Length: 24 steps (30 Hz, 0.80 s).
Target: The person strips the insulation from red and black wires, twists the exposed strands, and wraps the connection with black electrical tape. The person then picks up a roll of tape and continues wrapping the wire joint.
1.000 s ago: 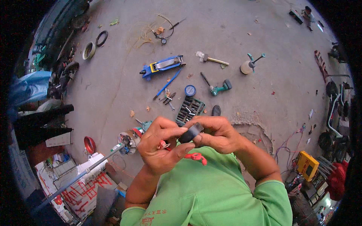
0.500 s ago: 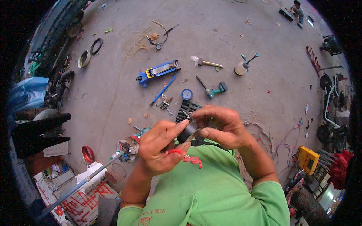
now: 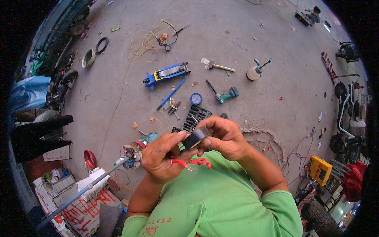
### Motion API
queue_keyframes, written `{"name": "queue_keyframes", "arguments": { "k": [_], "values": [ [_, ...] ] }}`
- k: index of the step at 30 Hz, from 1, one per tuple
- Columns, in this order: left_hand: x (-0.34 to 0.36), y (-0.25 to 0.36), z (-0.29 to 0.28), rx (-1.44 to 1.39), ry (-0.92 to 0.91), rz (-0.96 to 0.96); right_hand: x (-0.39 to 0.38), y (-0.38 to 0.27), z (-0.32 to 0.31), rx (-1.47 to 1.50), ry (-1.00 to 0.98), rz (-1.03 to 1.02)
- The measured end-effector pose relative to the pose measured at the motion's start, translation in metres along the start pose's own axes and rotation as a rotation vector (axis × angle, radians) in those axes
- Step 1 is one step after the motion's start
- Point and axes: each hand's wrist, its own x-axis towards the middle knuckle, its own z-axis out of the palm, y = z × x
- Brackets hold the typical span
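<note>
Soft, even, slightly dim light across concrete ground [image 3: 237,39]; shadows faint. Small bright glare beyond ground's lower-right edge. Pale sheen on black roll [image 3: 195,138]. Fisheye bends outer shapes; frame corners black, grainy.

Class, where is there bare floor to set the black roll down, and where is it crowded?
For the black roll, mostly bare floor lies right of the cordless tool, below the sprayer; another patch lies beyond the hammer. Crowded: around the socket tray, blue tin and loose hand tools.
</note>
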Motion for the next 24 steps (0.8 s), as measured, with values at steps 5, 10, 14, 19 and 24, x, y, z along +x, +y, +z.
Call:
{"name": "queue_keyframes", "arguments": {
  "k": [5,10,14,19,24],
  "values": [
    [0.009,0.001,-0.002,0.052,-0.027,0.062,0.004,-0.008,-0.01,-0.38,-0.018,-0.162],
    [0.019,0.007,-0.007,0.082,-0.098,0.052,0.009,-0.026,-0.01,-0.656,-0.001,-0.29],
    [0.016,0.006,-0.007,0.116,-0.081,0.046,0.004,-0.01,-0.006,-0.26,0.028,-0.086],
    [0.005,-0.001,-0.007,0.011,-0.065,-0.045,0.006,0.0,-0.005,-0.144,-0.017,-0.132],
    [0.007,-0.003,-0.001,-0.073,-0.002,0.008,0.008,0.005,-0.006,-0.102,-0.05,-0.131]
  ]
}}
